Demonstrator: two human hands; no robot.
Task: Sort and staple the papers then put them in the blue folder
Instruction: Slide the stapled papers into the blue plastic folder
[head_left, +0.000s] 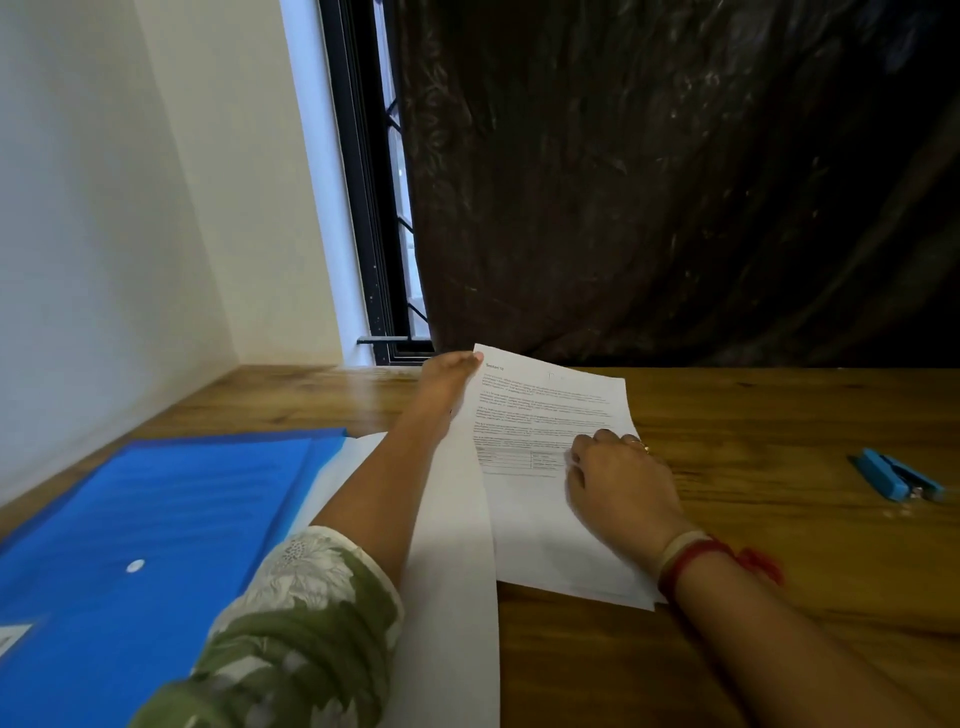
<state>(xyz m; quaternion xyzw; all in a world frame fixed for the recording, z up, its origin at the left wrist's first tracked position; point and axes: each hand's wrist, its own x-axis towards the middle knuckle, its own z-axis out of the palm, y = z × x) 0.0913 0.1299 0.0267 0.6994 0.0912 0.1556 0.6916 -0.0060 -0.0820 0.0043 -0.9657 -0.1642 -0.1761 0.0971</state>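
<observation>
Two hands work the papers (550, 415) lying mid-worktop (779, 545). The left hand (449, 376) reaches forward and pinches the top sheet's far left corner, lifting that edge. The right hand (618, 480) presses bent fingertips onto the page and grips nothing. The heading seems to read "Section"; the rest is too blurred. A blue folder (156, 519) lies flat at left, its contents unseen, and a blue stapler (896, 478) lies at right.

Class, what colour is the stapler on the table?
Blue; the stapler shows best in the head view.
</observation>
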